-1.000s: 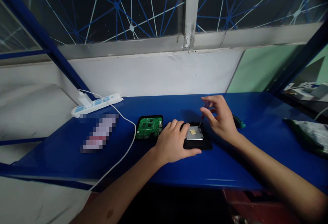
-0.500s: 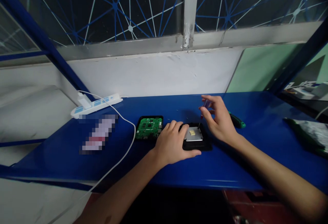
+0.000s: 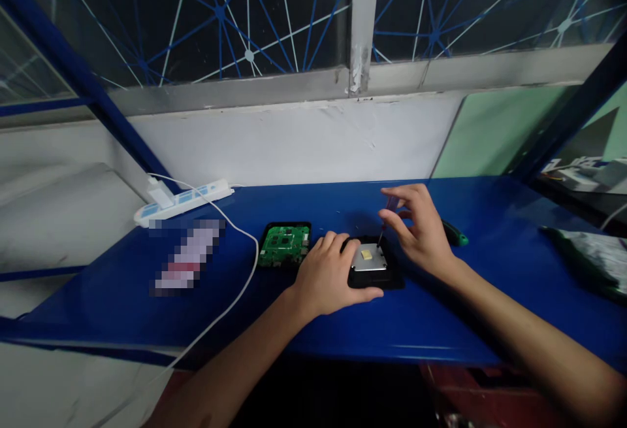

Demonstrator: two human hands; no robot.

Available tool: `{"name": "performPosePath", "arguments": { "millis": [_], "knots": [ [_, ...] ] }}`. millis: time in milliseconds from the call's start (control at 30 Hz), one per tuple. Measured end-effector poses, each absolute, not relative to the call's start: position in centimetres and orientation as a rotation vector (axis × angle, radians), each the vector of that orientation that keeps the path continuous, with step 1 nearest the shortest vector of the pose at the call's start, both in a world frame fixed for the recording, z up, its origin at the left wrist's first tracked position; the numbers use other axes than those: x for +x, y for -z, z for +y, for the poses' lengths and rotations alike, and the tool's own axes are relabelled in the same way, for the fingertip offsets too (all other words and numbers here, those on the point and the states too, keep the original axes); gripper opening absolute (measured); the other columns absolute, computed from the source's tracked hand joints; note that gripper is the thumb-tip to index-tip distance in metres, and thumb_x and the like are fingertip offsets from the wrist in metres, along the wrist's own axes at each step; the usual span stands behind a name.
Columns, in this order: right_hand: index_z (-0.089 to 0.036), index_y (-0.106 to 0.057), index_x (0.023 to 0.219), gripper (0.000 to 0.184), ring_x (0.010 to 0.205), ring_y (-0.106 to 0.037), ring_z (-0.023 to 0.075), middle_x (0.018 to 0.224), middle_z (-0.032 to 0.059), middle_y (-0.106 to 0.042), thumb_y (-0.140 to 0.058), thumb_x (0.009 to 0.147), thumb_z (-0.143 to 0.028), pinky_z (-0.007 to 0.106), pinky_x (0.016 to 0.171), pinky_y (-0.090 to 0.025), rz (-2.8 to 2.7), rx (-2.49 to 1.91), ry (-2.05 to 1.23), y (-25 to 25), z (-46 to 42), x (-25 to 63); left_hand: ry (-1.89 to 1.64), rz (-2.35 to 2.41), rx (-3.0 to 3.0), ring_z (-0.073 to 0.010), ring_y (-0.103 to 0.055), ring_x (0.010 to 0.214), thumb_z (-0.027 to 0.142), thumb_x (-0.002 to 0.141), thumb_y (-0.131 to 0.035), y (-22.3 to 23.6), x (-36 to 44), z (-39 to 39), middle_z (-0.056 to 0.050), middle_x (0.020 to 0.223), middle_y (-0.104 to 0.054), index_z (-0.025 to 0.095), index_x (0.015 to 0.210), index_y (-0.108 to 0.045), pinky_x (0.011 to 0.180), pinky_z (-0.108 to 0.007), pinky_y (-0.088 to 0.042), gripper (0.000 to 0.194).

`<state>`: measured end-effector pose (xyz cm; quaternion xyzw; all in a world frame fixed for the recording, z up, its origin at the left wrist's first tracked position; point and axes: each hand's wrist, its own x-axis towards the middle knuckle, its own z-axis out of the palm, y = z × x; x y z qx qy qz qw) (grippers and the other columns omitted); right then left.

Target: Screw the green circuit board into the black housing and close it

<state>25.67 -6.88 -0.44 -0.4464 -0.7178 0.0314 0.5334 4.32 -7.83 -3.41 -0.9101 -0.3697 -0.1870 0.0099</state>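
My left hand (image 3: 324,276) grips a black plastic housing (image 3: 375,279) at its left side, thumb along the near edge and fingers over the far left part. Inside the housing sits a silvery metal plate (image 3: 376,261) with a small pale yellow pad (image 3: 366,255) on it. My right hand (image 3: 420,230) is closed around a screwdriver (image 3: 392,203) with a see-through purplish handle, forefinger over its top end. The screwdriver leans, its dark tip at the plate's far right corner. Left of the housing, a green circuit board (image 3: 284,243) lies in a black shell, its right edge near my left fingers.
Several tiny screws (image 3: 337,212) lie behind the housing. A green-and-black tool handle (image 3: 456,234) rests beyond my right wrist. At left are a white power strip (image 3: 196,198), its white cable (image 3: 252,271), and a pixelated item (image 3: 189,258). A silvery-green bag (image 3: 588,255) lies right.
The screwdriver has gone from nearly upright to a lean, its handle further right than its tip. My right fingers have shifted slightly on the handle. The left hand holds still.
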Motion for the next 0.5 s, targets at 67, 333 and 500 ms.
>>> {"name": "performPosePath", "arguments": {
  "millis": [67, 333, 500],
  "knots": [
    [-0.026, -0.061, 0.121, 0.029, 0.082, -0.060, 0.0172, 0.099, 0.0055, -0.051, -0.064, 0.093, -0.034, 0.034, 0.066, -0.062, -1.700, -1.037, -0.042, 0.42, -6.86, 25.66, 0.585, -1.159, -2.842, -0.0356, -0.055, 0.116, 0.082, 0.075, -0.060, 3.39, 4.31, -7.86, -0.015, 0.127, -0.061, 0.016, 0.124, -0.057, 0.101, -0.051, -0.046, 0.083],
    [-0.024, -0.053, 0.132, 0.033, 0.100, -0.070, 0.0203, 0.117, 0.0088, -0.070, -0.044, 0.100, -0.021, 0.037, 0.078, -0.062, -1.712, -1.053, -0.122, 0.33, -7.45, 25.54, 0.580, -1.178, -2.824, -0.0355, -0.055, 0.115, 0.082, 0.075, -0.060, 3.46, 4.39, -7.85, -0.016, 0.125, -0.061, 0.015, 0.123, -0.058, 0.100, -0.051, -0.047, 0.083],
    [-0.025, -0.056, 0.129, 0.031, 0.093, -0.068, 0.0196, 0.114, 0.0095, -0.063, -0.050, 0.100, -0.029, 0.036, 0.072, -0.062, -1.758, -1.045, -0.088, 0.28, -7.32, 25.61, 0.583, -1.179, -2.825, -0.0360, -0.054, 0.116, 0.082, 0.075, -0.061, 3.54, 4.42, -7.83, -0.016, 0.126, -0.061, 0.015, 0.122, -0.058, 0.100, -0.052, -0.047, 0.082]
  ]
}}
